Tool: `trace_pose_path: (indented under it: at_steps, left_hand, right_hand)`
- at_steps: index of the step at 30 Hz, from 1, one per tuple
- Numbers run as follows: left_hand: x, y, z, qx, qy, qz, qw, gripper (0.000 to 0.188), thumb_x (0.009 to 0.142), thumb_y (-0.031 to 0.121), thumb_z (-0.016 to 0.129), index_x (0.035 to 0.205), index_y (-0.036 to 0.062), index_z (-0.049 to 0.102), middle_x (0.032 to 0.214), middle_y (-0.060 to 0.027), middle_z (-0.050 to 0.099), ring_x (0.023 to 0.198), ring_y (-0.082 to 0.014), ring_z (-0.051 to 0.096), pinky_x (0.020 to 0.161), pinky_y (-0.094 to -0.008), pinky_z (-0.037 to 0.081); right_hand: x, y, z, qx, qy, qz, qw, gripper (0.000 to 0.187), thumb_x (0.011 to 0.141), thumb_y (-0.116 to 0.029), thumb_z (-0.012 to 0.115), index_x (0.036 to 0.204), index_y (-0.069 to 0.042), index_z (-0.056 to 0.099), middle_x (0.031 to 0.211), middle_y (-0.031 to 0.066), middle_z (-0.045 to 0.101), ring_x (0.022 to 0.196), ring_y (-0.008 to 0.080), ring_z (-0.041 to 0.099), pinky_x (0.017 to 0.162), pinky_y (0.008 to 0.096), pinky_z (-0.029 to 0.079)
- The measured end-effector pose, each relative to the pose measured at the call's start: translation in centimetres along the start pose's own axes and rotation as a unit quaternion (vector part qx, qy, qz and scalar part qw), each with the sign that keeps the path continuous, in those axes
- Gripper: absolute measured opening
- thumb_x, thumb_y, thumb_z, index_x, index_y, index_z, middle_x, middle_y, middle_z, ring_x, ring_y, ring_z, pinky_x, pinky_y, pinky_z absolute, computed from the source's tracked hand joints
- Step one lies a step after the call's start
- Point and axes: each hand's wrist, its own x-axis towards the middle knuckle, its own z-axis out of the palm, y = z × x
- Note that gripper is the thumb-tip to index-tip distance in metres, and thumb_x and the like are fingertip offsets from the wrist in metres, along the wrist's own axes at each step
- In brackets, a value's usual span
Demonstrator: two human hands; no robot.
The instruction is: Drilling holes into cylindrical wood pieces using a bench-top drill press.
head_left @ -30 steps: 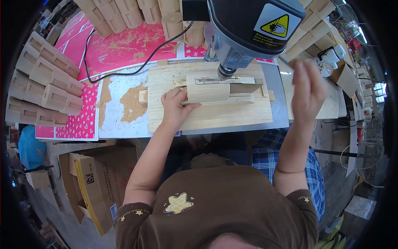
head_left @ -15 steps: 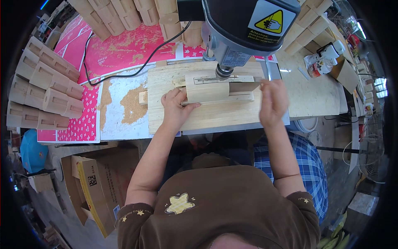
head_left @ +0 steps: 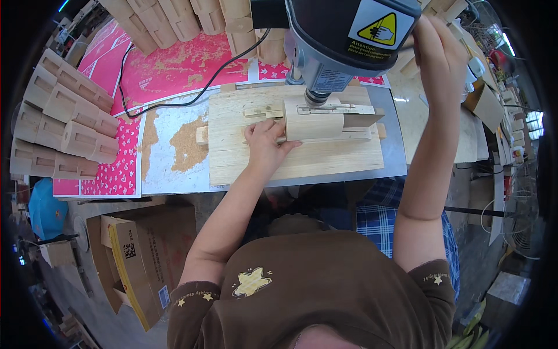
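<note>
A pale wooden cylinder [head_left: 317,126] lies on its side in a wooden jig on a flat board [head_left: 232,166]. My left hand [head_left: 268,142] grips its left end, thumb along the near side of the jig. A slotted wooden strip [head_left: 334,109] lies along the top of the cylinder, and a thin flat plate [head_left: 361,120] sticks out past its right end. Right above hangs the chuck [head_left: 317,98] of a dark drill press [head_left: 325,35]; its bit cannot be made out. My right hand [head_left: 444,58] is raised to the machine's right side, closed on its handle, fingertips partly hidden.
Slotted wooden cylinders [head_left: 70,113] are stacked at the left, and more stand along the back. A black cable [head_left: 197,99] crosses the pink, sawdust-strewn sheet [head_left: 174,70]. Bottles stand at the right. A cardboard box [head_left: 151,256] sits below the table's left side.
The wooden cylinder has shifted right along the jig, with my left hand moving along. My right hand has left the flat plate's right end and risen to the drill press handle.
</note>
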Motion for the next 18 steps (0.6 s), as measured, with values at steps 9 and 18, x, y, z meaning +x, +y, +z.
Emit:
trace_pose_path:
  at_steps: [9, 18]
  left_hand:
    - [0.6, 0.8, 0.2, -0.011, -0.01, -0.003, 1.0, 0.041, 0.06, 0.027, 0.081, 0.097, 0.0159, 0.068, 0.076, 0.0009, 0.055, 0.085, -0.0191, 0.052, 0.089, -0.0389, 0.026]
    - [0.5, 0.4, 0.5, -0.01, 0.001, -0.002, 1.0, 0.041, 0.06, 0.027, 0.08, 0.097, 0.0156, 0.068, 0.075, 0.0006, 0.054, 0.085, -0.019, 0.052, 0.089, -0.039, 0.026]
  right_hand:
    - [-13.6, 1.4, 2.4, 0.021, 0.025, -0.009, 0.999, 0.012, 0.082, -0.002, 0.054, 0.088, 0.001, 0.064, 0.07, 0.008, 0.058, 0.062, 0.0207, 0.053, 0.066, 0.0321, 0.041]
    - [-13.1, 4.0, 3.5, 0.04, 0.075, -0.134, 0.987, 0.01, 0.082, -0.002, 0.056, 0.088, 0.001, 0.062, 0.069, 0.0071, 0.058, 0.062, 0.0215, 0.053, 0.065, 0.0335, 0.042]
